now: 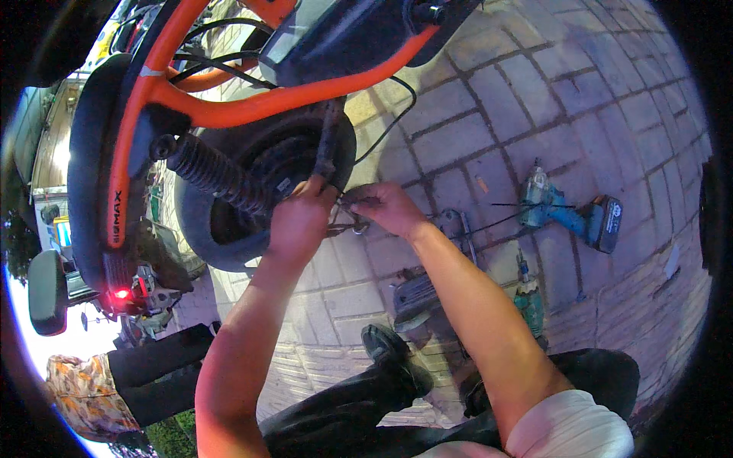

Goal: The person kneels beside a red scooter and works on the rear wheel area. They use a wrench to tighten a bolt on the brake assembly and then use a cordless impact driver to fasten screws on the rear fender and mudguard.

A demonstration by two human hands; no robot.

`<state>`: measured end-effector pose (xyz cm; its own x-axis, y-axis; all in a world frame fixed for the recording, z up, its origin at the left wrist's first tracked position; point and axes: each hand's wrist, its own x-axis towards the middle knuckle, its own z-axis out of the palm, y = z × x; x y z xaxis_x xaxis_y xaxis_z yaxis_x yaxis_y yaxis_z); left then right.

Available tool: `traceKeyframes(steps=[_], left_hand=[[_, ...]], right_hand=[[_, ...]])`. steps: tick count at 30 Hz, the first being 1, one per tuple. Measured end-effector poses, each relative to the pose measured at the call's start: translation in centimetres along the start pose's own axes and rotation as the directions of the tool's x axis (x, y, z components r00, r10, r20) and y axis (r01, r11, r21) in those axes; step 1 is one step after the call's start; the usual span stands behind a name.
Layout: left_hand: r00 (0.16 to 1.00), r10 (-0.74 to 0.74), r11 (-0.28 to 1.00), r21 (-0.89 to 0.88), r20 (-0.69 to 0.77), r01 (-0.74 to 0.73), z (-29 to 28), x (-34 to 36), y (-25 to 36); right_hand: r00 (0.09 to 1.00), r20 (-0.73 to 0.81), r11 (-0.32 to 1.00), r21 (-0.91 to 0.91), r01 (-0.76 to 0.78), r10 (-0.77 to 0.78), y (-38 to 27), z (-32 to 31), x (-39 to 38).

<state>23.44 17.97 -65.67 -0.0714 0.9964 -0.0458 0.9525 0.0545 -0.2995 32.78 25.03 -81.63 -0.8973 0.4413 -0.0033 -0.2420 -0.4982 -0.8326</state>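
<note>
An orange scooter frame (282,103) crosses the upper left, with a black rear wheel (197,206) under it. Beside the wheel's hub runs a black shock absorber (221,177). My left hand (300,219) is closed at the lower end of a dark frame arm (328,141), close to the wheel. Just to its right, my right hand (393,210) pinches a small dark piece; its kind cannot be made out. The fingertips of both hands nearly meet. A thin black cable (411,114) loops from the scooter down toward them.
On the paving right of my hands lie a teal cordless impact driver (553,208) and a green-handled tool (528,301). A dark block-like part (420,299) sits near my shoe (387,347). Another person's dark trousers (164,374) show lower left, by a lit red tail light (122,293).
</note>
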Motion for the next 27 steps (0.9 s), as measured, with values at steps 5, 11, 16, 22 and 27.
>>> traceKeyframes(steps=[5, 11, 16, 22, 27], left_hand=[[1.000, 0.010, 1.000, -0.009, 0.014, -0.009, 0.1, 0.1, -0.1], [0.996, -0.018, 0.998, -0.053, 0.092, 0.023, 0.0, -0.1, -0.4], [1.000, 0.026, 0.999, -0.025, -0.010, -0.027, 0.2, -0.1, -0.4], [0.996, -0.008, 0.998, -0.066, 0.088, 0.014, -0.1, 0.0, -0.3], [1.000, 0.017, 0.999, -0.046, 0.024, -0.016, 0.0, 0.1, -0.3]], right_hand=[[0.996, 0.046, 0.997, -0.014, 0.074, -0.073, 0.3, -0.2, 0.3], [0.997, 0.065, 0.998, -0.050, 0.049, -0.045, -1.0, 0.0, 0.3], [0.988, 0.119, 0.987, -0.113, 0.112, -0.099, -0.9, -0.3, 0.5], [0.987, 0.136, 0.972, -0.203, 0.115, -0.088, -1.0, -0.7, 0.6], [0.987, 0.147, 0.987, -0.136, 0.087, -0.066, -0.3, -1.2, 0.5]])
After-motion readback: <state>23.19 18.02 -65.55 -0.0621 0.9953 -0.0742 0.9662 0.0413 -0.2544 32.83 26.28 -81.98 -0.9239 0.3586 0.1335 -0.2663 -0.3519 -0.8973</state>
